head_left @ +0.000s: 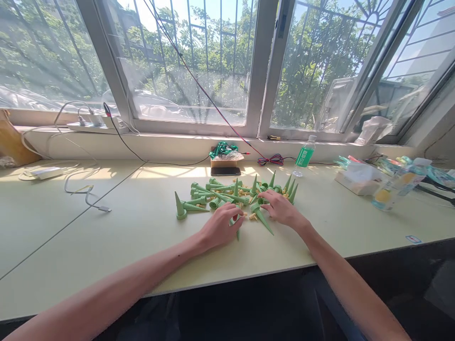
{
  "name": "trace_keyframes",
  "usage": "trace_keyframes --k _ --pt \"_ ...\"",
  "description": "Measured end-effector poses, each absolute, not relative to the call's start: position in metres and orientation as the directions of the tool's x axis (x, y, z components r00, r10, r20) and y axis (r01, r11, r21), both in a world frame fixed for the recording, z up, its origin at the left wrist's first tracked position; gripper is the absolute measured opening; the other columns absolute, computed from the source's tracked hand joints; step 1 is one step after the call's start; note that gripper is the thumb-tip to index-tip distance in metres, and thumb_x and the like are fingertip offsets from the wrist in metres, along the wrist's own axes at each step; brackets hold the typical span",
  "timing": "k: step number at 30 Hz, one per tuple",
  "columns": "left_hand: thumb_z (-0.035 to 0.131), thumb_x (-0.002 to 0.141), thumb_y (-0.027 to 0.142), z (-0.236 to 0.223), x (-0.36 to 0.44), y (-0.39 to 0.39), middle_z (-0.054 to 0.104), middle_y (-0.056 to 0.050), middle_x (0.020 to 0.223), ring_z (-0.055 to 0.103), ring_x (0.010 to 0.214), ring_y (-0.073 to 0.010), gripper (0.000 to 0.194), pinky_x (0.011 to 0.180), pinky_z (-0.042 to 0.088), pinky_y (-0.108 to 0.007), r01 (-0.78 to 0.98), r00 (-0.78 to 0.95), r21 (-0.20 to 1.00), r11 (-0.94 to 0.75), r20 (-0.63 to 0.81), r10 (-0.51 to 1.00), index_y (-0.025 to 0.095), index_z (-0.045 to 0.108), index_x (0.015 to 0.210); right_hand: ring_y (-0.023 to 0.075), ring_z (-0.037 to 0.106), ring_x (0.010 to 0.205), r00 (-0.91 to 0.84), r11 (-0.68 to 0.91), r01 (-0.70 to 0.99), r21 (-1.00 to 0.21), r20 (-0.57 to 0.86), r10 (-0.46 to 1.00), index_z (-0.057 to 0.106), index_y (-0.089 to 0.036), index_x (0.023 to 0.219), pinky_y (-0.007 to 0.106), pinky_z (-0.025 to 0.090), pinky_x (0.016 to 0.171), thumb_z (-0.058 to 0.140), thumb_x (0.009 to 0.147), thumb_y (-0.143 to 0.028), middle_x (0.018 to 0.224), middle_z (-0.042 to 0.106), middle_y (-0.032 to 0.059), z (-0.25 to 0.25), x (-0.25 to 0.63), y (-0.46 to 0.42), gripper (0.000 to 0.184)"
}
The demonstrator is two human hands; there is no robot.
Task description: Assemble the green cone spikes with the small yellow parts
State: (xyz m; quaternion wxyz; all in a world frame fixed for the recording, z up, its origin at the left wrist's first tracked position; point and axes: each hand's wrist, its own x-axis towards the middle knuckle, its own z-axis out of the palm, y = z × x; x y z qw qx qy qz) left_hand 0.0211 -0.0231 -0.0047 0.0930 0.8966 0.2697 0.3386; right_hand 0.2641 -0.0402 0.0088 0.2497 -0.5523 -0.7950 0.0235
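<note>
The left arm reaches in from the lower left corner, forearm slanting up and inward, the left hand palm down with its fingers bent and its thumb near the fingertips. The right arm angles in from the lower right to the right hand, also palm down, its fingers pointing inward and loosely bent. Both forearms are bare; the hands are apart.

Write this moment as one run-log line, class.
left hand: at green cone | right hand: at cone pile | standing cone: at pile's left edge | bottle: standing
</note>
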Motion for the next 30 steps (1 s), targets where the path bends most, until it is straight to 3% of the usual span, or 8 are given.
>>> trace_keyframes --k 7,13,20,30 --pt "0.054 0.092 0.026 0.0 0.022 -0.026 0.064 -0.004 0.08 0.059 0.074 -0.0168 0.014 0.07 0.049 -0.03 0.404 0.583 0.389 -0.828 0.587 0.561 0.018 0.065 0.097 0.0118 0.051 0.055 -0.223 0.515 0.774 -0.369 0.602 0.767 0.057 -0.021 0.115 0.03 0.046 0.064 0.054 0.095 -0.027 0.11 0.062 0.0091 0.024 0.256 -0.052 0.021" --pt "0.058 0.091 0.031 0.0 0.021 -0.029 0.063 -0.003 0.09 0.059 0.075 -0.0146 0.03 0.071 0.049 -0.029 0.369 0.565 0.43 -0.824 0.601 0.566 0.021 0.052 0.118 0.0114 0.052 0.057 -0.266 0.596 0.717 -0.362 0.648 0.714 0.057 -0.022 0.112 0.027 0.046 0.06 0.055 0.096 -0.035 0.108 0.063 0.0078 0.037 0.232 -0.071 0.022" --pt "0.056 0.093 0.033 0.002 0.021 -0.03 0.054 0.001 0.079 0.052 0.068 -0.0126 0.015 0.064 0.044 -0.026 0.322 0.522 0.36 -0.876 0.704 0.481 0.02 0.051 0.099 0.0144 0.061 0.071 -0.348 0.693 0.608 -0.388 0.654 0.672 0.058 -0.021 0.108 0.027 0.05 0.068 0.054 0.096 -0.039 0.096 0.064 0.0057 0.036 0.209 -0.08 0.021" --pt "0.056 0.094 0.034 -0.002 0.019 -0.026 0.06 -0.001 0.083 0.055 0.068 -0.0126 0.02 0.062 0.046 -0.025 0.301 0.519 0.338 -0.892 0.726 0.451 0.019 0.053 0.107 0.0148 0.063 0.072 -0.35 0.726 0.572 -0.383 0.686 0.638 0.061 -0.021 0.103 0.026 0.053 0.065 0.059 0.093 -0.042 0.091 0.066 0.0049 0.033 0.208 -0.079 0.023"
